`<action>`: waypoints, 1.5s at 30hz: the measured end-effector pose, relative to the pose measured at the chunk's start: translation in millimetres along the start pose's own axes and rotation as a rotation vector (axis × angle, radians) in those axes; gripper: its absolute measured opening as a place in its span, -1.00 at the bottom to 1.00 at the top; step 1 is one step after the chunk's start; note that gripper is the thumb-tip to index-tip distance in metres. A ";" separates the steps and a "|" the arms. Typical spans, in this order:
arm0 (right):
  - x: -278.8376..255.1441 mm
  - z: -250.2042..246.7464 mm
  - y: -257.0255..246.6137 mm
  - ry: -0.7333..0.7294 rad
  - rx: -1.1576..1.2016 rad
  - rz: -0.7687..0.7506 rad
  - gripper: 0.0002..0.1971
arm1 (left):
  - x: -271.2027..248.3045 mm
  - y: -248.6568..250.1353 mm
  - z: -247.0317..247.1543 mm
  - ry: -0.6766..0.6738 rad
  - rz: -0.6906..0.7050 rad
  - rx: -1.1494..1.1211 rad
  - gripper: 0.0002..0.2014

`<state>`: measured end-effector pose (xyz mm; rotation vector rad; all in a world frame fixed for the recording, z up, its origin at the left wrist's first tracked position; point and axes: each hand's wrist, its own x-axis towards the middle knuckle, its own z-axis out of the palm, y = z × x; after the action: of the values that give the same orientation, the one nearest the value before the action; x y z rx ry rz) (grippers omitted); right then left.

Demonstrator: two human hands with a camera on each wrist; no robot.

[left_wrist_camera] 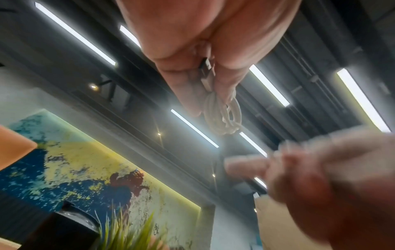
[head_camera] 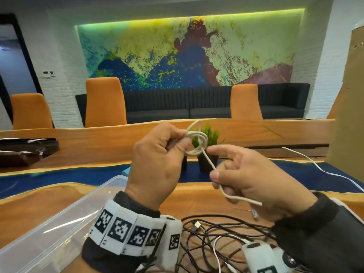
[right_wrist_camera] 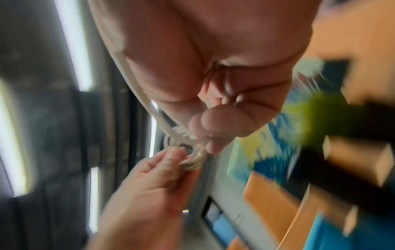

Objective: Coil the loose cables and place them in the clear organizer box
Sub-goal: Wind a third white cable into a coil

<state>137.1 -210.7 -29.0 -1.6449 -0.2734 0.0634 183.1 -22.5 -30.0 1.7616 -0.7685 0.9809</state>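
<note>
Our left hand (head_camera: 155, 162) pinches the cream cable (head_camera: 197, 142) coil so it keeps shape; our right hand (head_camera: 250, 180) grips its tail to wrap it.

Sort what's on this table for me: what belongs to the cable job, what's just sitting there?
Job: cream cable coiled in left hand, tail in right hand; black cables; white cable; clear box.
Lying about: potted plant; dark tray.

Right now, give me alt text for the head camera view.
A left hand pinches a small coil of cream cable while the right hand holds its tail, above a wooden table with tangled black cables and a clear organizer box.
</note>
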 end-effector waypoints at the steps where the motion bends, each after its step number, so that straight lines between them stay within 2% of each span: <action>1: -0.1 -3.5 -0.6 0.073 -0.201 -0.038 -0.72 | 3.3 -3.7 -6.4 0.025 -0.030 0.010 -0.87; 3: -0.1 -13.5 -2.4 0.211 -0.448 -0.146 -0.82 | 7.7 -10.3 -18.2 0.037 -0.092 0.046 -0.81; 5: -0.8 -24.3 -6.4 0.357 -0.605 -0.279 -0.80 | 7.4 -14.8 -23.7 -0.004 -0.126 0.094 -0.76; 8: -5.7 -36.1 -13.3 0.539 -0.735 -0.480 -0.83 | 1.5 -18.6 -16.7 -0.114 -0.163 0.148 -0.81; 12: -13.6 -35.5 -19.9 0.627 -0.824 -0.720 -0.87 | -3.7 -17.6 -5.4 -0.202 -0.161 0.257 -0.88; 15: -14.2 -35.1 -20.5 0.683 -0.881 -0.845 -0.87 | -3.4 -11.5 -4.1 -0.244 -0.199 0.279 -0.90; 18: -10.6 -42.1 -18.4 0.718 -0.942 -0.883 -0.83 | 1.5 -6.9 -11.2 -0.205 -0.369 0.027 -0.91; 20: -4.5 -47.4 -12.9 0.715 -0.945 -0.824 -0.88 | 5.3 -0.3 -17.3 -0.149 -0.521 -0.257 -0.92; 22: 3.0 -45.7 -4.3 0.662 -0.868 -0.696 -0.91 | 6.7 7.3 -19.4 -0.124 -0.614 -0.514 -0.91; 25: 11.7 -31.7 6.0 0.536 -0.492 -0.423 -0.87 | 2.9 14.0 -14.8 -0.157 -0.642 -0.699 -0.85; 29: 13.0 -20.6 2.4 0.549 0.286 -0.270 -0.90 | -5.5 18.9 -1.6 -0.259 -0.615 -0.718 -0.81; 33: 11.3 -14.5 -2.1 0.472 0.744 -0.197 -0.89 | -11.1 23.6 8.6 -0.311 -0.582 -0.721 -0.85; 40: 9.9 -7.9 -8.2 0.382 1.105 0.028 -0.87 | -10.6 19.2 6.4 -0.335 -0.514 -0.670 -0.88; 45: 6.4 -10.6 -13.5 0.357 1.208 0.068 -0.87 | -10.0 13.4 4.7 -0.360 -0.476 -0.656 -0.88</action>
<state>143.7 -218.7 -13.9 -0.4417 0.1068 -0.0185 168.5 -30.9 -34.1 1.4350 -0.7314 0.0631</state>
